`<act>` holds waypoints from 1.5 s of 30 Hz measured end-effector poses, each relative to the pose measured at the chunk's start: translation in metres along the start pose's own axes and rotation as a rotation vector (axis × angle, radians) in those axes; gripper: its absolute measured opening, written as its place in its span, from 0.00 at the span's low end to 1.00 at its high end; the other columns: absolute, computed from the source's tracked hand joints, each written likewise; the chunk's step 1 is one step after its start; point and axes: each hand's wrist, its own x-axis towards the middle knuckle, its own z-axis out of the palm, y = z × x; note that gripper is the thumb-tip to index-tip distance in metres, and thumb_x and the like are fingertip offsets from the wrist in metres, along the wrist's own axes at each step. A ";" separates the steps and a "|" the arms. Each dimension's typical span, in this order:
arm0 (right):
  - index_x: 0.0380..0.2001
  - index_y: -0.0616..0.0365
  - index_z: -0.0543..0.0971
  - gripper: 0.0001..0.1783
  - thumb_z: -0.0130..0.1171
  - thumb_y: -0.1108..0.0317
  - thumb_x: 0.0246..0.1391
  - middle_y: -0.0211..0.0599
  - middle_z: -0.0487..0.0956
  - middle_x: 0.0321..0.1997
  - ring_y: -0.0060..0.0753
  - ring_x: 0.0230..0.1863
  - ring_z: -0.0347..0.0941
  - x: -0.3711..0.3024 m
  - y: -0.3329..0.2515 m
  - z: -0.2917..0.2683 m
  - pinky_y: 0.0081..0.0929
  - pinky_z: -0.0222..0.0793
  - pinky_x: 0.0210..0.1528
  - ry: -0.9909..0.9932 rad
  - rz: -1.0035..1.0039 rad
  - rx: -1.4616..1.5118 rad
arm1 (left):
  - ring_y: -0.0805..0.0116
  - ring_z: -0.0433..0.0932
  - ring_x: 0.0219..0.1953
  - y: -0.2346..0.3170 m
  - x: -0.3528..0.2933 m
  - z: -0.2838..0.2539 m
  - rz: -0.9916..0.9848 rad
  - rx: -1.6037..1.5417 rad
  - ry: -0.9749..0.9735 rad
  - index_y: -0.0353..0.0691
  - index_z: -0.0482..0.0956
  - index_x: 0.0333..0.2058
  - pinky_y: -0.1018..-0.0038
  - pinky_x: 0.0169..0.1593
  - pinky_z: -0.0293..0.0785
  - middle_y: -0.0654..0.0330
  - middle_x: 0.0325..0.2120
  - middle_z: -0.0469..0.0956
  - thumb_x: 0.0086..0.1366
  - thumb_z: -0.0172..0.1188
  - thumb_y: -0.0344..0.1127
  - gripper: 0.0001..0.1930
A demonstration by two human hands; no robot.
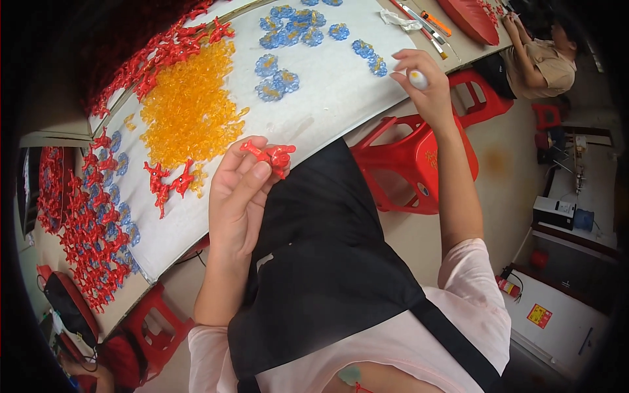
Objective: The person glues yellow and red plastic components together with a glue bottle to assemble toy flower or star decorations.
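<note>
My left hand (237,187) pinches a small glossy red plastic animal-shaped figure (275,157) between thumb and fingers, above the near edge of the table. My right hand (429,88) is raised at the table's right edge, its fingers curled round a small white bottle-like object (417,79) with a yellow spot on its end. Just left of those fingertips lie clear blue flower-shaped pieces (378,65). A few red figures (182,182) rest left of my left hand, beside a wide heap of amber-yellow translucent pieces (187,105).
More blue flowers (291,29) lie on the white sheet (314,98). Red figures (98,249) with blue bases crowd the left side; a red pile (157,49) is at the back. Tools (426,29) lie far right, near a seated person (544,65). Red stools (419,164) stand alongside.
</note>
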 end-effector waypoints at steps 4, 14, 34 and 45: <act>0.38 0.54 0.76 0.19 0.62 0.75 0.37 0.36 0.74 0.42 0.34 0.43 0.72 0.008 0.008 0.009 0.25 0.68 0.45 -0.224 -0.022 -0.216 | 0.65 0.74 0.37 0.002 0.001 -0.004 -0.008 0.004 0.024 0.35 0.65 0.45 0.71 0.47 0.68 0.53 0.35 0.74 0.58 0.52 0.30 0.16; 0.38 0.55 0.74 0.23 0.60 0.80 0.32 0.36 0.75 0.41 0.37 0.43 0.72 0.005 0.008 0.014 0.27 0.68 0.44 -0.167 -0.057 -0.325 | 0.69 0.75 0.36 0.005 0.007 -0.008 -0.117 -0.152 -0.059 0.33 0.67 0.45 0.75 0.43 0.71 0.55 0.34 0.75 0.59 0.50 0.28 0.14; 0.27 0.64 0.71 0.11 0.62 0.79 0.39 0.48 0.75 0.31 0.35 0.34 0.74 -0.017 -0.103 0.050 0.28 0.71 0.37 -0.320 0.206 1.182 | 0.71 0.74 0.34 0.009 -0.008 -0.003 -0.179 -0.086 -0.144 0.33 0.69 0.43 0.78 0.41 0.70 0.52 0.37 0.74 0.56 0.53 0.27 0.14; 0.26 0.66 0.75 0.07 0.61 0.80 0.39 0.51 0.77 0.29 0.39 0.33 0.75 -0.013 -0.112 0.045 0.28 0.72 0.36 -0.342 0.095 1.056 | 0.76 0.74 0.31 0.009 -0.010 0.004 -0.210 -0.036 -0.164 0.32 0.70 0.41 0.82 0.37 0.69 0.59 0.31 0.76 0.56 0.56 0.28 0.13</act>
